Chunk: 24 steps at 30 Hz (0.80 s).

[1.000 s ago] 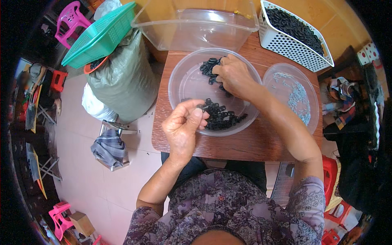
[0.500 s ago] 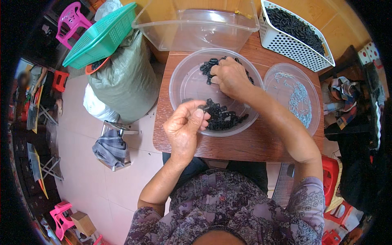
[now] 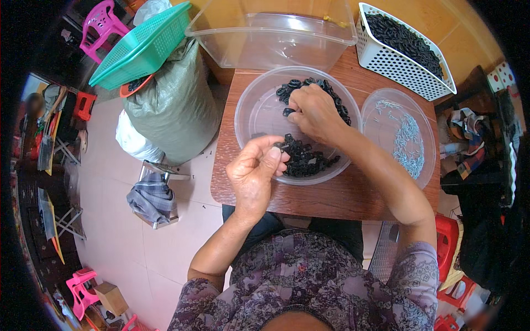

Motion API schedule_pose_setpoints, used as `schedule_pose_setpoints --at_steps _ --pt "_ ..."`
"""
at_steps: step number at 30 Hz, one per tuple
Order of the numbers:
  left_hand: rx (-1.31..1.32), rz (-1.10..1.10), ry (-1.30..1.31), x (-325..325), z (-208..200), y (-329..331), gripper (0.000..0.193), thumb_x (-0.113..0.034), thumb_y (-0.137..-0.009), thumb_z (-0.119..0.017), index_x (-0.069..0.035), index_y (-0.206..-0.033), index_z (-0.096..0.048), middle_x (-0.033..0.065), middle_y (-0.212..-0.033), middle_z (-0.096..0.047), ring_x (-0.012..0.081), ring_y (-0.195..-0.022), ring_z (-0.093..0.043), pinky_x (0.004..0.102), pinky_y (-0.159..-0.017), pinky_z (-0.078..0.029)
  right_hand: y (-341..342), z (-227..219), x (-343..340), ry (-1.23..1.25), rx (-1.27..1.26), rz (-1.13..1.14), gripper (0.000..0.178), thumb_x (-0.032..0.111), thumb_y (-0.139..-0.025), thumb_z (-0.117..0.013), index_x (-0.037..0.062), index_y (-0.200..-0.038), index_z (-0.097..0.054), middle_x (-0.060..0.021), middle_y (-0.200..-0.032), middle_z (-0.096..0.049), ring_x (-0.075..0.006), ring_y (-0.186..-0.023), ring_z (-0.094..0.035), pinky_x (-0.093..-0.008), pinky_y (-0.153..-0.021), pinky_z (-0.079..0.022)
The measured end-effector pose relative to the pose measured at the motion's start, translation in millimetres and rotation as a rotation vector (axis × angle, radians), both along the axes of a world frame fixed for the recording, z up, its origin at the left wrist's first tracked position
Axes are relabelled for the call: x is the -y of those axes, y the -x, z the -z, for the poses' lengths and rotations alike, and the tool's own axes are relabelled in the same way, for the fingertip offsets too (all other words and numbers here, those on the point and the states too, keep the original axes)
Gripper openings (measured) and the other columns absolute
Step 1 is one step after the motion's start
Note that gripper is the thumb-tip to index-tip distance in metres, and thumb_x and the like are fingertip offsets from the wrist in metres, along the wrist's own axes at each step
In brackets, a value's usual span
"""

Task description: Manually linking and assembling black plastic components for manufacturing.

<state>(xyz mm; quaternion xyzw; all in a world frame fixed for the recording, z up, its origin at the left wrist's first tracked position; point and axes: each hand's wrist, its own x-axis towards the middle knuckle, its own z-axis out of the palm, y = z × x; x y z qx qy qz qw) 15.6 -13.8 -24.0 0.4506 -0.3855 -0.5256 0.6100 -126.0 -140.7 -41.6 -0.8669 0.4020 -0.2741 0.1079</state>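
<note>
A round clear plastic tub (image 3: 243, 110) stands on the table before me. Small black ring-shaped parts (image 3: 339, 110) lie at its far right side, and a second heap of small black parts (image 3: 309, 163) lies at its near side. My left hand (image 3: 254, 171) is over the tub's near left rim, thumb and fingers pinched on a small black part (image 3: 280, 146). Inside the tub, my right hand (image 3: 316, 113) is closed beside the far heap, with a black ring-shaped part (image 3: 287, 111) at its fingertips. Its fingers partly hide the heap.
On the brown table (image 3: 226, 176), a shallow clear tray (image 3: 381, 132) of small silvery pins is at the right. Behind it stands a white perforated basket (image 3: 408, 63) full of black parts. A large clear bin (image 3: 270, 47) is at the back; a stuffed sack (image 3: 174, 116) stands left.
My right hand has drawn slightly nearer, and a black ring-shaped part now shows at its fingertips. The left hand keeps its pinch. The whole view has shifted a little.
</note>
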Motion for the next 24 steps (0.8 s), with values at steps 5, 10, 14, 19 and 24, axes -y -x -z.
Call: schedule_pose_setpoints --at_steps 5,10,14,19,24 --pt "-0.02 -0.056 -0.016 2.7 -3.4 0.7 0.016 -0.002 -0.085 -0.054 0.004 -0.099 -0.058 0.0084 -0.073 -0.061 0.0096 -0.056 -0.054 0.0204 -0.052 -0.045 4.7 -19.0 -23.7 -0.44 0.25 0.023 0.014 0.009 -0.065 -0.066 0.0005 -0.069 -0.056 -0.0117 -0.069 -0.06 -0.0275 -0.065 -0.058 -0.0343 -0.058 -0.045" --pt "-0.043 -0.067 -0.004 0.5 -5.9 2.7 0.018 -0.002 -0.085 -0.054 0.005 -0.101 -0.057 0.0096 -0.072 -0.061 0.0103 -0.055 -0.054 0.0205 -0.05 -0.045 14.4 -22.1 -40.1 -0.871 0.685 -0.03 0.019 0.012 -0.066 -0.072 0.0011 -0.077 -0.061 0.0 -0.065 -0.056 -0.0086 -0.059 -0.052 -0.0235 -0.051 -0.041" --pt "-0.046 -0.073 0.013 -1.8 -10.0 5.5 0.018 -0.003 -0.085 -0.054 0.005 -0.101 -0.056 0.0103 -0.073 -0.062 0.0107 -0.054 -0.054 0.0203 -0.049 -0.045 16.6 -29.3 -51.7 -1.064 0.802 0.012 0.019 0.01 -0.065 -0.073 0.0014 -0.078 -0.061 -0.0007 -0.067 -0.057 -0.0088 -0.057 -0.05 -0.0223 -0.05 -0.039" --pt "-0.058 -0.049 0.026 -5.5 -17.3 8.2 0.019 -0.003 -0.087 -0.052 0.004 -0.103 -0.057 0.0068 -0.075 -0.062 0.007 -0.059 -0.054 0.0172 -0.054 -0.044 15.7 -29.6 -63.9 -1.132 0.911 -0.021 0.018 0.012 -0.067 -0.071 0.0017 -0.079 -0.061 -0.0015 -0.068 -0.058 -0.008 -0.056 -0.049 -0.0208 -0.049 -0.038" --pt "-0.015 -0.037 0.031 -6.8 -17.6 9.3 0.018 -0.003 -0.087 -0.052 0.005 -0.102 -0.058 0.0067 -0.074 -0.061 0.0076 -0.059 -0.054 0.0179 -0.054 -0.045 15.5 -30.0 -71.4 -1.15 0.905 -0.095 0.015 0.012 -0.072 -0.068 0.0024 -0.081 -0.06 -0.0021 -0.07 -0.059 -0.0071 -0.057 -0.049 -0.0205 -0.051 -0.038"
